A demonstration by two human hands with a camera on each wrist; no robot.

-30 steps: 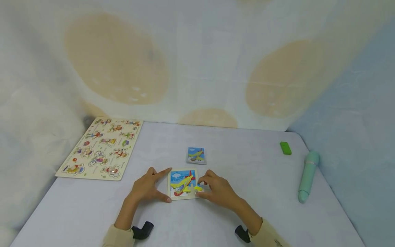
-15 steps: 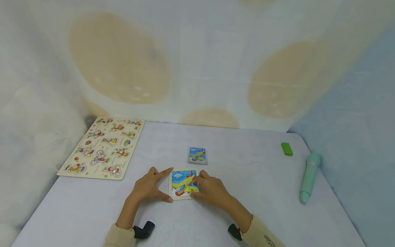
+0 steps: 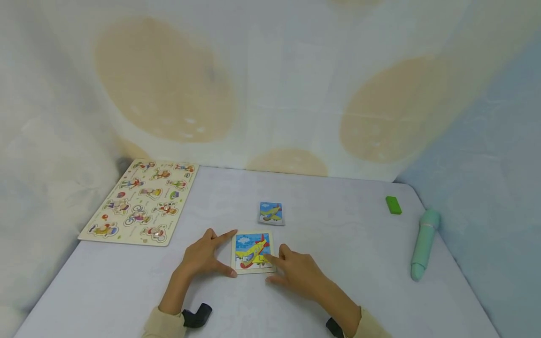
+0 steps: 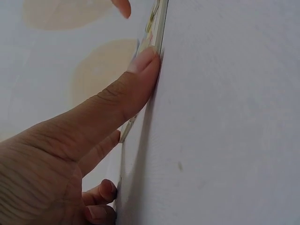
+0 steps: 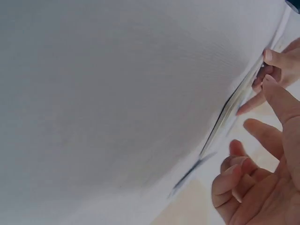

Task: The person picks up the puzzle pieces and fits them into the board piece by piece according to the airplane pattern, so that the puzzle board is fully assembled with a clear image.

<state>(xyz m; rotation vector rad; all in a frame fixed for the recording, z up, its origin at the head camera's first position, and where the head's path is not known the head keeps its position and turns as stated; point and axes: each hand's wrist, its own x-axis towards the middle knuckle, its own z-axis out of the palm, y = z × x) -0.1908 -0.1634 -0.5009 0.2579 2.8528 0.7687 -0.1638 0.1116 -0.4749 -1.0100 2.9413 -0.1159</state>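
A small square jigsaw puzzle (image 3: 252,251) with a yellow airplane on blue sky lies in a pale frame at the front middle of the table. My left hand (image 3: 202,256) is spread at its left side, index fingertip at the upper left corner and thumb at the lower left corner. From the right, my right hand (image 3: 302,272) reaches over the puzzle's edge. Its extended index finger touches the yellow wing area, while the thumb stays just off the lower right corner. In the right wrist view, the other fingers (image 5: 232,180) of that hand are curled and hold nothing.
Behind the puzzle lies a small picture card or packet (image 3: 271,213) with the same airplane. A large wooden puzzle board (image 3: 141,202) with cartoon figures is at the left. Toward the right are a green block (image 3: 393,205) and a mint-green, pen-shaped object (image 3: 425,244).
My right hand brought a yellow puzzle piece leftward into the frame and let go of it. It then drew back slightly, its index finger now on the piece. My left hand kept its place.
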